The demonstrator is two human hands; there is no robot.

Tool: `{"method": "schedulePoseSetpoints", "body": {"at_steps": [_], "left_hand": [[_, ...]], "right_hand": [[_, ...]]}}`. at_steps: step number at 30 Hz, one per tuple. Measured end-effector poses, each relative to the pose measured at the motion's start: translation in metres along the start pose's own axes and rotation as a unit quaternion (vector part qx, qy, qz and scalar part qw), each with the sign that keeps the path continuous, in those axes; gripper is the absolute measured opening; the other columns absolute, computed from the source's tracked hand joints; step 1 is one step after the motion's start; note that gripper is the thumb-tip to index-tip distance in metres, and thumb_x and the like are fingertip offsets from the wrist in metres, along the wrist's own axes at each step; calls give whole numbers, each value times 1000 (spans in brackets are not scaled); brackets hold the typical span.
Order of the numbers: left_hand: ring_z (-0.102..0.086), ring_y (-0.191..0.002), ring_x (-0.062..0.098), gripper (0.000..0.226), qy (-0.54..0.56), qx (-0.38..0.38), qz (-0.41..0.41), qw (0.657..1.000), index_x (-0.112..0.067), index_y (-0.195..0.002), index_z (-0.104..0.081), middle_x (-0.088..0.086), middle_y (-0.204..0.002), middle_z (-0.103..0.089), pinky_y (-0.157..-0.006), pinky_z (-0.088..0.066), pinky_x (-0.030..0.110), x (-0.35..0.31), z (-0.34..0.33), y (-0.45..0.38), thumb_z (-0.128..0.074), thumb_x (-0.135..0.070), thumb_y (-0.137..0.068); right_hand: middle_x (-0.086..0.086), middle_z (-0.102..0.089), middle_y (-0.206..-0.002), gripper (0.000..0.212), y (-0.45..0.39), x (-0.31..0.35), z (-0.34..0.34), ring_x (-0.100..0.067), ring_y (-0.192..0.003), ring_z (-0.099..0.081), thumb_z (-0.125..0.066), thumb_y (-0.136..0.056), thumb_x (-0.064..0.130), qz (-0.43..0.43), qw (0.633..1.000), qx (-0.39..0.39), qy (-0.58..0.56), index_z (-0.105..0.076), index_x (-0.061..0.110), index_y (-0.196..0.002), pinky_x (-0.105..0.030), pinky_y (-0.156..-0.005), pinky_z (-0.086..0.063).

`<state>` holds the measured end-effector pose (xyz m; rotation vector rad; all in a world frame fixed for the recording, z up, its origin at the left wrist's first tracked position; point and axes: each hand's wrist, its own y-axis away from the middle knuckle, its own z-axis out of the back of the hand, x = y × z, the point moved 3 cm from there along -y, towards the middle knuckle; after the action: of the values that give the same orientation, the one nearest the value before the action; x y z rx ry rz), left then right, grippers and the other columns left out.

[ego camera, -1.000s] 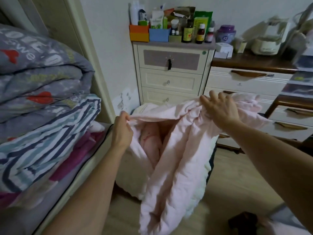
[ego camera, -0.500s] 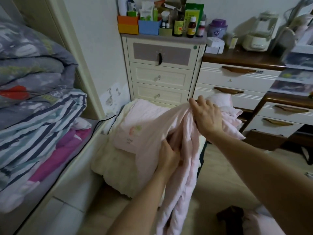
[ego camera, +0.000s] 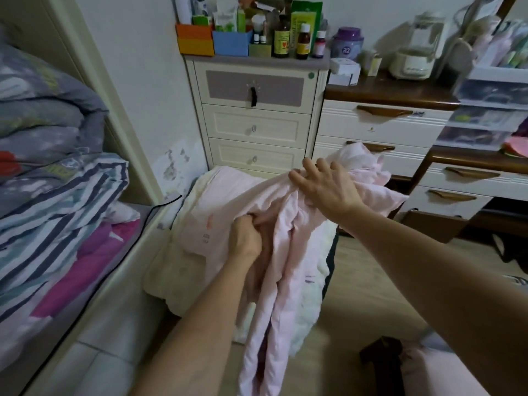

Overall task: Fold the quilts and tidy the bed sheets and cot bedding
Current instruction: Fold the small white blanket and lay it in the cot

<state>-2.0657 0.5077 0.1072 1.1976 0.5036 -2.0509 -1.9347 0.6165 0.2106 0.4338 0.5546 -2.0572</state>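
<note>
A pale pink quilt (ego camera: 285,281) hangs in long folds down to the floor, draped over a cream-coloured pile of bedding (ego camera: 168,270). My right hand (ego camera: 325,187) grips the bunched top of the quilt, fingers curled into the cloth. Lower down, my left hand (ego camera: 245,238) pinches a fold of the same quilt near its middle. On the left, a grey patterned quilt (ego camera: 43,110) lies folded on top of a striped quilt (ego camera: 57,212) on the bed.
A cream chest of drawers (ego camera: 257,124) stands behind the pile, its top crowded with bottles and boxes. A white and brown dresser (ego camera: 400,132) runs along the right. Wooden floor (ego camera: 357,295) lies to the right, with a dark object (ego camera: 383,364) at the bottom.
My left hand let go of the quilt's left edge and moved right and down to take a fold at the middle. The quilt, spread wide before, is now bunched together. The view shifted slightly.
</note>
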Motion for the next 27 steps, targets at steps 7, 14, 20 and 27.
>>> {"method": "schedulePoseSetpoints", "body": {"at_steps": [7,14,20,27], "left_hand": [[-61,-109,28,35,-161,132,-115,971,-21,-117,-61,7,-113,-67,-98,-46,39,-1,42,8,-44,-43,-97],[-15,-147,13,139,-300,140,-206,921,-19,-150,22,4,-161,13,-110,-32,26,10,8,54,-79,-58,-63],[-60,-113,30,86,-206,91,91,970,-5,-142,-40,14,-128,-60,-89,-47,33,30,14,17,-80,-33,-71],[-56,-107,36,25,-253,58,-50,964,-6,-106,-61,16,-126,-51,-78,-43,37,11,10,16,-52,-28,-96]], "right_hand": [[-6,-47,-114,37,-7,19,-16,-24,-98,-51,-52,-90,32,-74,996,45,-22,-41,21,-123,-34,-70,-30],[-7,-52,-112,32,-17,34,-6,-27,-100,-53,-53,-87,27,-82,994,45,-48,-49,20,-118,-35,-73,-33],[-7,-51,-114,29,-7,27,8,-26,-100,-53,-47,-93,15,-40,999,23,-16,-48,22,-120,-35,-72,-32],[-9,-46,-117,39,14,-8,4,-23,-88,-58,-55,-89,9,-102,991,84,-3,-43,14,-127,-33,-59,-35]]}}
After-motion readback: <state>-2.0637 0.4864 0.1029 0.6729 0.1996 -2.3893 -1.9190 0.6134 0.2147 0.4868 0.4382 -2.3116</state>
